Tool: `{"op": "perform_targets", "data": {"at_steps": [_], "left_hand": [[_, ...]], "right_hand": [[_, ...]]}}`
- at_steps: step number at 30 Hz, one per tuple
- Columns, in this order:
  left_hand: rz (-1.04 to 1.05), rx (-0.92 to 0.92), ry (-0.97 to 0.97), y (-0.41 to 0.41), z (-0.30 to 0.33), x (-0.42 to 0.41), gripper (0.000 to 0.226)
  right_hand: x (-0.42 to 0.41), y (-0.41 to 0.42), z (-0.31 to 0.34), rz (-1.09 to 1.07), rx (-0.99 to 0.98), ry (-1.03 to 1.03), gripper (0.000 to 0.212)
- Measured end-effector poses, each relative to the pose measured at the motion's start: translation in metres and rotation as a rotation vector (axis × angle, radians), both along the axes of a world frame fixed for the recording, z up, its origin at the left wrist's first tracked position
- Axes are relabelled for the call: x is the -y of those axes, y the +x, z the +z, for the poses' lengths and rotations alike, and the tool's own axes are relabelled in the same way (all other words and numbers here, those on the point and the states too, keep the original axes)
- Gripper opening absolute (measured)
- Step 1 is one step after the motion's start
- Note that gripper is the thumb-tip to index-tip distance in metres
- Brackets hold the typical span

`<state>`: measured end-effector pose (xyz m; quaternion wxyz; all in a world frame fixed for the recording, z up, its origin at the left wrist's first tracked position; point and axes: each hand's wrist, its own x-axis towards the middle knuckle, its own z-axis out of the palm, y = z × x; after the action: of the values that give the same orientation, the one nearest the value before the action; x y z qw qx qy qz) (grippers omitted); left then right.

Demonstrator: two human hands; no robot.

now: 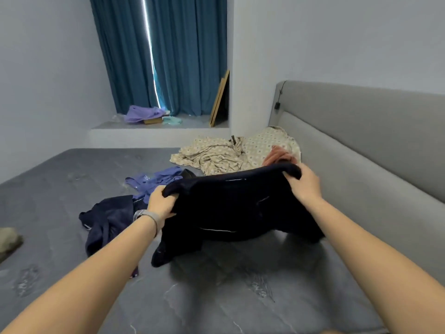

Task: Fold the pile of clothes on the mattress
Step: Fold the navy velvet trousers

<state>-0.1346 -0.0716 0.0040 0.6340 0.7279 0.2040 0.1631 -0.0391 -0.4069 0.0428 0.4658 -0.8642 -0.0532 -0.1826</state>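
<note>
Fingers of left hand point(160, 204) and right hand point(304, 183) grip dark garment point(237, 206) above mattress point(216, 297).

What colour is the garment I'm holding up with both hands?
Very dark navy, almost black, with thin white piping: the garment, seen in the head view.

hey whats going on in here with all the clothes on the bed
A person is folding laundry on a grey mattress. Both hands are gripping the top edge of a dark navy garment, the left hand at one corner and the right hand at the other, holding it up so its lower part drapes onto the mattress. Unfolded pieces lie around: another navy garment, a purple top, a beige patterned cloth and a pink item near the headboard.
</note>
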Motion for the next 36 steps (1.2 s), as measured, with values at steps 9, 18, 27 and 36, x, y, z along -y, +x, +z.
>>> {"op": "perform_targets", "data": {"at_steps": [9, 18, 27, 36], "left_hand": [[0.178, 0.355, 0.504, -0.034, 0.199, -0.037, 0.016], [0.237, 0.287, 0.608, -0.057, 0.254, -0.021, 0.025], [0.148, -0.094, 0.455, -0.014, 0.178, -0.046, 0.04], [0.165, -0.38, 0.548, 0.115, 0.097, -0.098, 0.033]], "right_hand": [[0.022, -0.042, 0.186, -0.115, 0.389, -0.355, 0.037], [0.021, -0.06, 0.236, -0.207, 0.405, -0.353, 0.016], [-0.011, -0.009, 0.18, -0.069, 0.01, -0.605, 0.019], [-0.086, 0.136, 0.084, 0.052, -0.183, -0.739, 0.023]]}}
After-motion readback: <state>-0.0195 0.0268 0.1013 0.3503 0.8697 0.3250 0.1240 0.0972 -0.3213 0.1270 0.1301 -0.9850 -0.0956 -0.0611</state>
